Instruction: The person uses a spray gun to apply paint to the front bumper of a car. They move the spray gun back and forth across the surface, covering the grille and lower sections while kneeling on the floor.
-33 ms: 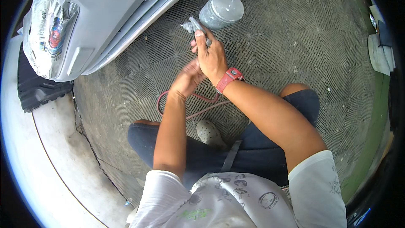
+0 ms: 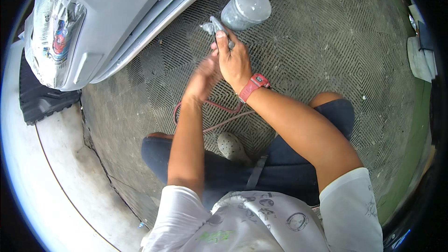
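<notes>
From where I stand, the largest thing is the patterned dark floor [image 2: 326, 37]; over its upper left side comes a grey panel [image 2: 112, 14] with a printed wrapping [image 2: 60, 37] at its corner. A pinkish hose [image 2: 228, 122] lies bent between the arms and the shoe [image 2: 230, 146]; a knee or foot could catch it and, I think, pull whatever it feeds. The lidded container [image 2: 240, 16] is just beyond the knuckles, and I cannot tell whether it is joined to the tool. If it is, a careless tilt could spill what is inside. The right hand [image 2: 234, 60] is closed around what looks like a spray gun [image 2: 216, 24], near the panel's lower edge; a turned wrist might knock its small nozzle [image 2: 206, 28] there. The left hand [image 2: 204, 78] is blurred beside the other, so I cannot tell if it is spread or pinching something.
</notes>
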Motion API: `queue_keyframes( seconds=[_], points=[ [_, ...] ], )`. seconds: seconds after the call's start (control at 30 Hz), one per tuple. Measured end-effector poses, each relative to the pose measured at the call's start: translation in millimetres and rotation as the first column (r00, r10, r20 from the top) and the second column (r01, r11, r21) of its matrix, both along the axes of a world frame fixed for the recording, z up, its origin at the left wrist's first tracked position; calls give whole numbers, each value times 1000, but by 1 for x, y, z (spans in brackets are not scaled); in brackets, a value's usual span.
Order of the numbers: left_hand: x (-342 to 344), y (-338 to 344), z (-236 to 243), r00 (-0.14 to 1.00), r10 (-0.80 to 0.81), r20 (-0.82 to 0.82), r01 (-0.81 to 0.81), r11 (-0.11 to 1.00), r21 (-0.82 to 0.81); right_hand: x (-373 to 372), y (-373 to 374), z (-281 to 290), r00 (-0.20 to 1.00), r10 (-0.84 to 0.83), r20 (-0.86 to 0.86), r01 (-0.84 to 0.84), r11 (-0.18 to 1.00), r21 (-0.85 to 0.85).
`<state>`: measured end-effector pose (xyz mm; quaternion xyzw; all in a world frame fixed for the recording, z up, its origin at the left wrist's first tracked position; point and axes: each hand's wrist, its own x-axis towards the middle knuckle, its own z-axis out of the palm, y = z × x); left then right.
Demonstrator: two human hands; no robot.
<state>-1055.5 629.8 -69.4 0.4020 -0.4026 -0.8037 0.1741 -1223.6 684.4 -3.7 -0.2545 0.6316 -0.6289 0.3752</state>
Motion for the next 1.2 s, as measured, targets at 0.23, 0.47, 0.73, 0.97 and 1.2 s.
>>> queue_keyframes(
  seconds=[0.23, 0.47, 0.73, 0.97, 1.2],
  points=[
    [-27, -174, 39, 364, 855, -371, -789, 494, 365, -19, 12, 23, 965, -131, 226, 145, 988, -46],
    [-149, -164, 37, 414, 631, -656, -633, 718, 289, -41, 30, 39, 961, -205, 183, 219, 974, -58],
    [-218, -152, 18, 396, 579, -712, -258, 815, 519, -53, 24, 35, 954, -219, 202, 242, 965, -97],
    [-74, -161, 39, 413, 719, -559, -640, 666, 383, -41, 21, 35, 982, -108, 157, 119, 991, -61],
    [-5, -176, 61, 397, 667, -630, -783, 604, 147, -33, 20, 37, 987, -48, 152, 57, 997, -58]
  ],
)
